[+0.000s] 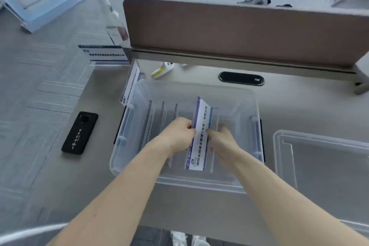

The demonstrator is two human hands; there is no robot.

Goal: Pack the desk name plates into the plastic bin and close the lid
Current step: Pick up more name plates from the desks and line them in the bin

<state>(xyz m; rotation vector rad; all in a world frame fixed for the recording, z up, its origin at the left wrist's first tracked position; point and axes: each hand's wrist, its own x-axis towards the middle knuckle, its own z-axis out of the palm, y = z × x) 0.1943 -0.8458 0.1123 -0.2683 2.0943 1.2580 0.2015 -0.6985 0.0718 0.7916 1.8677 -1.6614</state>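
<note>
Both hands down inside the clear plastic bin (235,98), closed from either side on one desk name plate (199,132) with a white card, blue-violet bands along its long edges and a line of dark printed characters. Left hand (179,136) clenched on the plate's left edge, fingers (189,126) curled over it; right hand (221,142) pinching the right edge, thumb on the card face, remaining fingers partly hidden behind the plate. Plate held on edge and tilted, near end down toward the bin floor, far end raised beyond the grip. Just left of the grip, several clear plates (159,114) already standing on edge in a row inside the bin, their thin edges showing as grey lines; exact count hard to tell through the blur. Further left of the grip, outside the bin wall, another name plate (130,84) leaning against the bin's far-left corner, and beyond it one more (103,54) at the desk corner. Well to the left of the grip, a black phone (79,133) lying flat on the desk (199,209). To the right of the grip, beside the bin, the clear lid (323,162) lying flat on the desk, off the bin. Beyond the grip, a black oval cable grommet (241,78) and a brown divider panel (239,30) along the desk's back edge.
</note>
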